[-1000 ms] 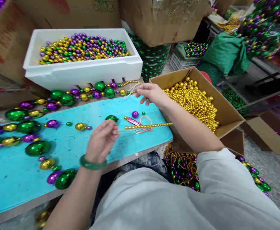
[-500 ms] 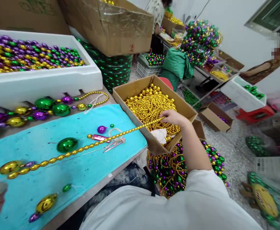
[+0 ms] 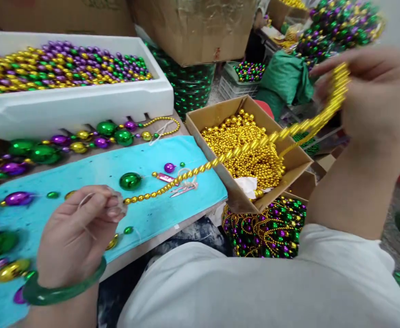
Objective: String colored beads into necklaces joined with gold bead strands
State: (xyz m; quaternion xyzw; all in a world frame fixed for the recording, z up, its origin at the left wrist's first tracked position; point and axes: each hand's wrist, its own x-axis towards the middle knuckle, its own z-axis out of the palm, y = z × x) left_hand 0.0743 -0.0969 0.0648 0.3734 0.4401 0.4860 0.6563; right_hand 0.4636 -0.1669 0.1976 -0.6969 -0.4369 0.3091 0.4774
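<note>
Gold bead strand now stretches from centre-left to upper right: I've lifted my right hand, closed on it, out of the bead box; my left hand pinches its string end.

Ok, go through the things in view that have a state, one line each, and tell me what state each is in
Left hand: closed, pinching thin white thread.
Right hand: raised, gripping the gold bead strand.
Gold bead strand: stretched taut between the hands.
Cardboard box: open, heaped with gold beads.
White foam box: open, full of mixed beads.
Large green bead: lying on the turquoise mat.
</note>
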